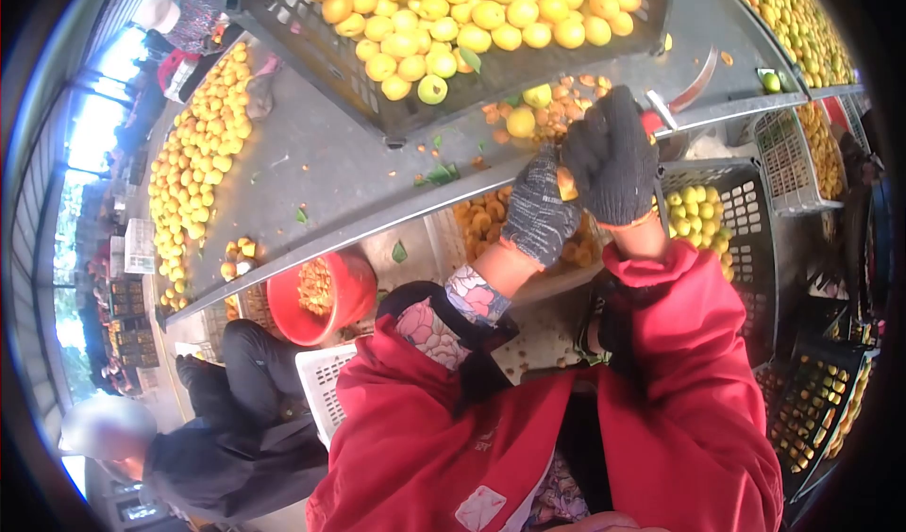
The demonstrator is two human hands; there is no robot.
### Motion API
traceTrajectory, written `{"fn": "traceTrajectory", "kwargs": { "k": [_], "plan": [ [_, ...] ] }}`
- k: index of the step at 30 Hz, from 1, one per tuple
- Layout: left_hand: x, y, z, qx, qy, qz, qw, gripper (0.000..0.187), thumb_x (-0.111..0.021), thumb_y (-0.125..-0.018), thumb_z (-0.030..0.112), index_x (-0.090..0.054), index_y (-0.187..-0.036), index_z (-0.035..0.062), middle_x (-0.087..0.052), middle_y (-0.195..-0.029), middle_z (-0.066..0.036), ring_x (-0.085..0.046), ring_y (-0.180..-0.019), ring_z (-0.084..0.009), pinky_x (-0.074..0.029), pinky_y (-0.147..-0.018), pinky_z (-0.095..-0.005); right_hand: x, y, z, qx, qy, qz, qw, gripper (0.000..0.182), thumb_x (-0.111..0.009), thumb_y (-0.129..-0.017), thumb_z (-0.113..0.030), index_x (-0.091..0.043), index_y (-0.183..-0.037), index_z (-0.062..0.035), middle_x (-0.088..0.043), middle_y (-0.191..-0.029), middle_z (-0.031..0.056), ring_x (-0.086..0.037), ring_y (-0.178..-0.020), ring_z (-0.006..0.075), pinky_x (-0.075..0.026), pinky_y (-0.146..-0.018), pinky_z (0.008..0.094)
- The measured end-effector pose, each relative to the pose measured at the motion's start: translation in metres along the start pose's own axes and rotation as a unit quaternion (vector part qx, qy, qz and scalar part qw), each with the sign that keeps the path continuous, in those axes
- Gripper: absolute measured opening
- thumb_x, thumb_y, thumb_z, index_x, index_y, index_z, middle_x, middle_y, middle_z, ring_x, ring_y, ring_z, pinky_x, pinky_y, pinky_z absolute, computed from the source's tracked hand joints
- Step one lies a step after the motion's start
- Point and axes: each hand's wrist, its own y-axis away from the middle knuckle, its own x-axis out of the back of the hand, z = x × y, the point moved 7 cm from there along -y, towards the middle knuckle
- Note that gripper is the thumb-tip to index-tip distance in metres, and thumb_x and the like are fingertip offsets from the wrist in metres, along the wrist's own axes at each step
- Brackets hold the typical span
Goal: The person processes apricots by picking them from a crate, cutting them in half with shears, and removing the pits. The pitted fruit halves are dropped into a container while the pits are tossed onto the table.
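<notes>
Left hand: grey knitted glove, gripping a small orange fruit piece at the bench's edge
Right hand: dark glove, fingers curled beside it
Bench: smooth grey metal
Black plastic crate: round yellow fruit (heaped)
Round red bucket: orange pieces

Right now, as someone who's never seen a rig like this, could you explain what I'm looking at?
There is no robot: one picture, from a camera on a person's head, looking forward and down. The left hand and right hand wear dark gloves. An orange fruit piece shows between them; which hand grips it, I can't tell. The metal table bears a dark crate of yellow fruit, a loose fruit heap and scattered leaves. Below stands a red bucket.
</notes>
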Motion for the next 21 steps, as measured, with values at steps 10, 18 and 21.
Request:
{"fn": "traceTrajectory", "kwargs": {
  "k": [10,18,21],
  "plan": [
    [0.002,-0.008,0.006,0.023,0.261,-0.069,0.962,0.040,-0.065,-0.079,0.009,-0.056,-0.116,-0.0015,-0.063,-0.108,-0.019,-0.061,-0.103,-0.0351,-0.049,-0.089,-0.0414,-0.006,0.001,0.000,-0.035,-0.112,0.056,0.992,0.042,-0.044,-0.104,-0.037,-0.039,-0.069,-0.0162,-0.026,-0.056,-0.0051,-0.025,-0.044,0.0080,-0.022,-0.041,0.0231],
    [0.032,-0.022,0.012,-0.019,0.104,-0.036,0.994,0.034,-0.063,-0.083,0.017,-0.063,-0.112,-0.0004,-0.066,-0.105,-0.022,-0.063,-0.096,-0.0393,-0.051,-0.084,-0.0438,-0.018,0.008,-0.031,0.088,0.510,-0.115,0.848,0.025,-0.071,-0.088,-0.020,-0.065,-0.105,-0.0034,-0.065,-0.084,0.0066,-0.063,-0.071,0.0200,-0.052,-0.065,0.0314],
    [0.014,-0.008,-0.020,0.098,0.212,-0.082,0.969,0.028,-0.062,-0.083,0.016,-0.066,-0.107,0.0016,-0.066,-0.100,-0.021,-0.063,-0.094,-0.0404,-0.051,-0.085,-0.0450,-0.021,0.017,-0.014,0.109,0.639,-0.133,0.750,0.028,-0.076,-0.083,-0.016,-0.067,-0.107,-0.0023,-0.069,-0.091,0.0119,-0.067,-0.078,0.0246,-0.054,-0.072,0.0344]
  ]
}}
